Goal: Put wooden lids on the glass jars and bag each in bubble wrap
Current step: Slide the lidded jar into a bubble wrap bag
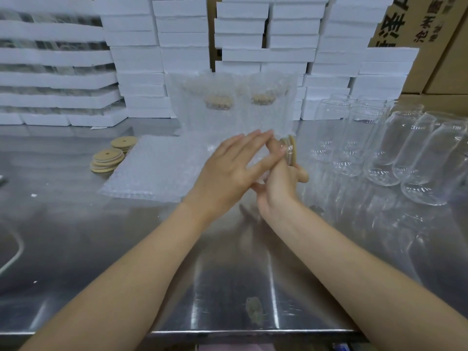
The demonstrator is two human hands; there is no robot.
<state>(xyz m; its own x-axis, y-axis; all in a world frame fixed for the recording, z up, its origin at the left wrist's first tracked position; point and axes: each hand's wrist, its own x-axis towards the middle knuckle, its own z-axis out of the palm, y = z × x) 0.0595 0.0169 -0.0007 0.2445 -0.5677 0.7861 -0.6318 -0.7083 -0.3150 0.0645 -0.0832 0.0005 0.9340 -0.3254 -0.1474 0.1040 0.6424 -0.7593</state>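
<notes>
While the right hand [278, 188] grips a lidded jar [287, 153], the left hand [228, 171] presses straight fingers [253, 138] against it.
The jar hangs over the table's [76, 224] middle, beside the stack of bubble bags [152, 168]; seat the lid [293, 149] squarely, I judge, before sliding it into a bag.

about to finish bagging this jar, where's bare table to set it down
Bare steel table lies near-left, bordered by the wooden lids and flat bubble-wrap bags behind and the table's front edge. Also front centre, under the forearms. Crowded: the right side with empty glass jars, back centre with bagged jars.
</notes>
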